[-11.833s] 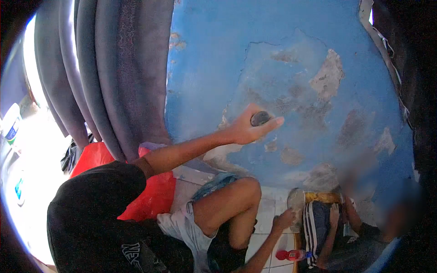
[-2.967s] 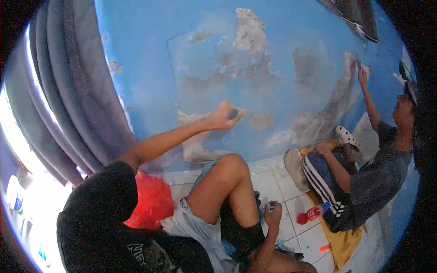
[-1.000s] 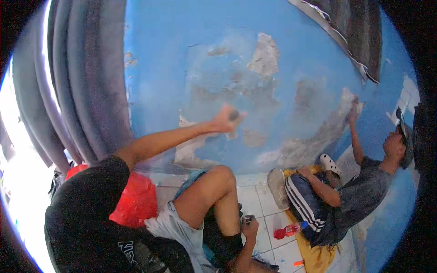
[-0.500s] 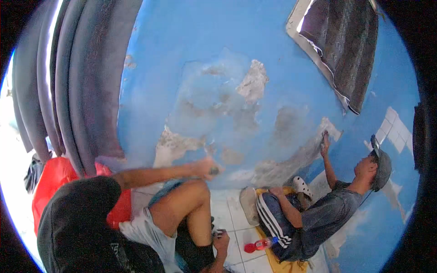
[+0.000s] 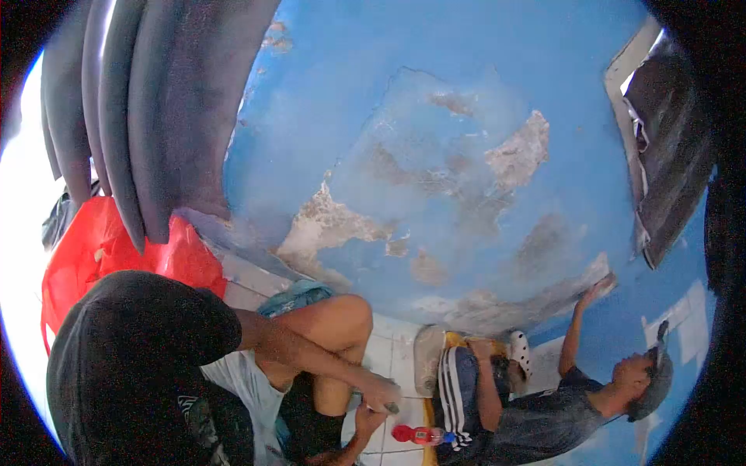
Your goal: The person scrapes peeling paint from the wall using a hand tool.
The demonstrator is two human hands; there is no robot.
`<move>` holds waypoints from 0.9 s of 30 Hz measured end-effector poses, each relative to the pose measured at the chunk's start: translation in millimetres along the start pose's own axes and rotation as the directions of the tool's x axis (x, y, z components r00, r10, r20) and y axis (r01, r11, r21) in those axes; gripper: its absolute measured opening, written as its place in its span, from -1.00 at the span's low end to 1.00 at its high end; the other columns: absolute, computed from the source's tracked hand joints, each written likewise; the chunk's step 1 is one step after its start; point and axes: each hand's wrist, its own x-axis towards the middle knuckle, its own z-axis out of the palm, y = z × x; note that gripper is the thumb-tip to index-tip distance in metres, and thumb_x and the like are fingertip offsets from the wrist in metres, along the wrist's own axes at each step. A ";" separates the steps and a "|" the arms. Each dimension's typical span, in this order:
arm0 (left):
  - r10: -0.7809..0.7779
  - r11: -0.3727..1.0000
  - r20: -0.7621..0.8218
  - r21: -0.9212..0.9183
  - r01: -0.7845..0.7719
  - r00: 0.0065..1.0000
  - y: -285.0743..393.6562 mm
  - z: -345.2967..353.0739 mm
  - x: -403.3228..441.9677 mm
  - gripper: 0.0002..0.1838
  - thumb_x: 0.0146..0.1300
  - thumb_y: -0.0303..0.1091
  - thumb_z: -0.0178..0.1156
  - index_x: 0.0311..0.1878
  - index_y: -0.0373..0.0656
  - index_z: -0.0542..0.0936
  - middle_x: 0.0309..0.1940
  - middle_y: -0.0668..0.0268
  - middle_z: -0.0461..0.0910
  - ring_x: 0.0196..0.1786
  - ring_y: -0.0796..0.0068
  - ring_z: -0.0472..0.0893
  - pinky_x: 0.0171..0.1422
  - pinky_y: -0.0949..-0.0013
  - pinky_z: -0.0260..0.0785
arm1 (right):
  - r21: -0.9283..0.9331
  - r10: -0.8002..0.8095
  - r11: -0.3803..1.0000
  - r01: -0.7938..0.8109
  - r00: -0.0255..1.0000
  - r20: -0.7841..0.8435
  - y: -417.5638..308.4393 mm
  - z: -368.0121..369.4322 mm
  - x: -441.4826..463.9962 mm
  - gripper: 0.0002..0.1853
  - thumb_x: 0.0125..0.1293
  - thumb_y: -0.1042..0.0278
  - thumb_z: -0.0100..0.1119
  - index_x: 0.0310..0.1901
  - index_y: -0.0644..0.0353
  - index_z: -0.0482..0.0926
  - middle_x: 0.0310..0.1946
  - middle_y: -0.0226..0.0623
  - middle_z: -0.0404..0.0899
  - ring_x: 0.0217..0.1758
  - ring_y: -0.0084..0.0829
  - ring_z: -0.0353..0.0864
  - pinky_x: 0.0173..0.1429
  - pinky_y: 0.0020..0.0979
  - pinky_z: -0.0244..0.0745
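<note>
My left hand (image 5: pixel 381 395) is lowered in front of my bent knee, away from the wall. Its fingers close around a small dark object (image 5: pixel 393 407), whose kind I cannot make out. My right hand (image 5: pixel 368 422) sits just below it with bent fingers, close against or touching the left hand; what it grips, if anything, is hidden. Above my knee rises the blue wall (image 5: pixel 326 116), with a rough patch of peeled paint (image 5: pixel 330 221) and several grey worn areas.
On the right, a co-worker (image 5: pixel 544 419) sits with one hand (image 5: pixel 594 291) raised to the wall. A red-capped bottle (image 5: pixel 420 435) lies on the tiled floor (image 5: pixel 379 353) between us. Dark curtains (image 5: pixel 171 109) and a red bag (image 5: pixel 101 241) are at my left.
My left hand has come down from near the wall to beside my right hand. My view has shifted, so the wall patches appear farther right. The co-worker's hand stays at the wall.
</note>
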 end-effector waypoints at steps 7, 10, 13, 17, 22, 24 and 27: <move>-0.141 0.988 -0.096 -0.076 0.134 0.985 -9.2 -5.6 -20.8 -0.67 0.22 -0.03 0.16 -0.50 -0.05 0.51 -0.49 0.06 0.49 -0.42 0.32 0.43 -0.28 0.07 0.21 | -0.127 -0.073 0.990 0.053 0.985 -0.158 -9.0 19.0 7.2 -0.45 0.09 0.38 0.25 0.09 0.44 0.32 0.00 0.12 0.40 0.07 0.03 0.38 0.22 -0.10 0.19; -0.127 0.989 -0.039 -0.079 0.123 0.991 -5.0 -27.3 -29.9 -0.69 0.21 -0.06 0.16 -0.50 -0.07 0.52 -0.50 0.09 0.49 -0.43 0.33 0.44 -0.30 0.11 0.23 | -0.098 0.011 0.995 -0.019 0.997 -0.083 -46.2 15.2 17.8 -0.43 0.12 0.34 0.25 0.11 0.44 0.30 -0.01 0.15 0.39 0.13 0.04 0.33 0.23 -0.14 0.17; -0.075 0.997 -0.114 -0.003 0.075 0.991 10.2 -84.3 -32.2 -0.72 0.20 -0.10 0.15 -0.49 -0.09 0.52 -0.51 0.11 0.50 -0.45 0.35 0.45 -0.31 0.15 0.25 | -0.116 -0.037 0.993 0.021 0.990 -0.134 -57.9 12.7 33.2 -0.41 0.17 0.30 0.22 0.14 0.42 0.24 -0.06 0.11 0.41 0.06 0.00 0.37 0.16 -0.16 0.22; 0.017 0.952 -0.391 0.288 0.105 0.920 33.9 -199.5 -30.9 -0.74 0.18 -0.14 0.15 -0.49 -0.11 0.53 -0.52 0.15 0.51 -0.47 0.36 0.47 -0.34 0.20 0.27 | 0.192 0.257 0.950 -0.248 0.966 -0.023 -25.7 14.9 17.9 -0.41 0.18 0.31 0.22 0.17 0.31 0.20 -0.17 -0.04 0.46 -0.14 -0.26 0.43 -0.11 -0.23 0.34; 0.201 0.821 -0.456 0.561 0.105 0.867 87.5 -276.9 -4.1 -0.78 0.16 -0.20 0.15 -0.48 -0.14 0.53 -0.54 0.19 0.52 -0.50 0.38 0.49 -0.37 0.27 0.31 | 0.225 0.240 0.943 -0.246 0.969 0.055 -22.3 27.4 22.6 -0.51 0.18 0.33 0.19 0.09 0.30 0.26 -0.30 -0.14 0.46 -0.22 -0.31 0.45 -0.24 -0.31 0.36; 0.306 0.688 -0.394 0.721 0.084 0.867 72.0 -275.3 18.5 -0.79 0.16 -0.23 0.15 -0.47 -0.16 0.54 -0.54 0.20 0.53 -0.51 0.39 0.49 -0.38 0.29 0.32 | 0.195 0.184 0.961 -0.196 0.980 0.074 -12.4 35.0 24.7 -0.55 0.19 0.34 0.17 0.05 0.31 0.29 -0.34 -0.15 0.45 -0.27 -0.31 0.44 -0.22 -0.32 0.36; 0.223 0.641 -0.382 0.751 0.160 0.897 53.9 -270.3 22.4 -0.81 0.14 -0.26 0.15 -0.47 -0.17 0.54 -0.55 0.23 0.53 -0.53 0.40 0.51 -0.40 0.33 0.34 | 0.098 0.192 0.975 -0.199 0.979 0.071 -15.8 34.0 25.0 -0.56 0.16 0.37 0.20 0.03 0.33 0.30 -0.34 -0.13 0.44 -0.28 -0.31 0.43 -0.22 -0.30 0.36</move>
